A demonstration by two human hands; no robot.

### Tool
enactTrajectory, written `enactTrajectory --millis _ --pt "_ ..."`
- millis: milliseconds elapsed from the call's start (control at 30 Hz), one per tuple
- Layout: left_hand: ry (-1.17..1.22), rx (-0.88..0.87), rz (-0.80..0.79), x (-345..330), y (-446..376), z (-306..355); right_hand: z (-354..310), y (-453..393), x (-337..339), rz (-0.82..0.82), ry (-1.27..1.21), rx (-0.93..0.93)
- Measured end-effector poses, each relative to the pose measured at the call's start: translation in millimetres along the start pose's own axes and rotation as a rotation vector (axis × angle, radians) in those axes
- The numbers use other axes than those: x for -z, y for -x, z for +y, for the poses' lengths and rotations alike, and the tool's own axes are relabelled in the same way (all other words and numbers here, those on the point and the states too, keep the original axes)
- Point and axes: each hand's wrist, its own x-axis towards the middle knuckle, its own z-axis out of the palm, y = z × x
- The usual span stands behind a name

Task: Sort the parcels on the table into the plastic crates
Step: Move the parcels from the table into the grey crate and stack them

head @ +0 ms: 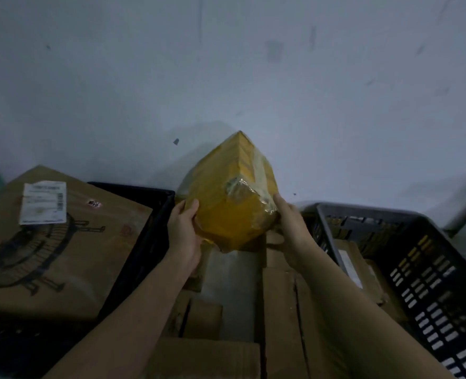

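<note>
A yellow taped parcel [226, 198] is held up in the air in front of the wall, tilted with one corner pointing up. My left hand [185, 231] grips its left side, thumb on the near face. My right hand [289, 228] grips its right lower edge, by the crumpled clear tape. Below lie several brown cardboard parcels [281, 310] on the table. A black plastic crate [149, 228] stands at the left, a dark slotted crate [431, 283] at the right.
A large brown box [62, 242] with a white label and a fan drawing lies in and over the left crate. The right crate holds a flat brown parcel [354, 266]. A pale wall [226, 77] rises close behind the table.
</note>
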Motion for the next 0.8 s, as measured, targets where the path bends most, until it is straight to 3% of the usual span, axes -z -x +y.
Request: enactTrajectory --millis 100,233,333,400,600,700,800 --pt "0.021 -0.020 -0.028 -17.3 29.2 1.6 -9.0 18.9 28.6 -0.262 -0.295 -0.118" --pt "-0.264 -0.023 -0.073 -44.1 66.5 2.0 -17.8 26.0 66.9 -0.207 -0.250 -0.099" --pt "-0.566 -0.209 -0.074 -68.5 94.6 4.5 -23.2 38.7 93.0 -0.220 -0.223 -0.043" --pt "-0.634 -0.297 -0.085 -91.0 112.3 9.3 -25.6 46.1 106.4 -0.207 -0.177 0.057" --pt "-0.620 -0.351 -0.074 -139.6 142.3 6.7 -35.4 66.7 131.2 -0.011 0.090 0.588" --pt "-0.634 -0.341 -0.146 -159.3 154.4 -3.6 -31.5 76.5 144.7 0.112 0.428 0.860" --pt "-0.481 -0.197 -0.247 -188.0 169.8 -11.0 -29.4 91.8 145.0 0.139 0.821 0.849"
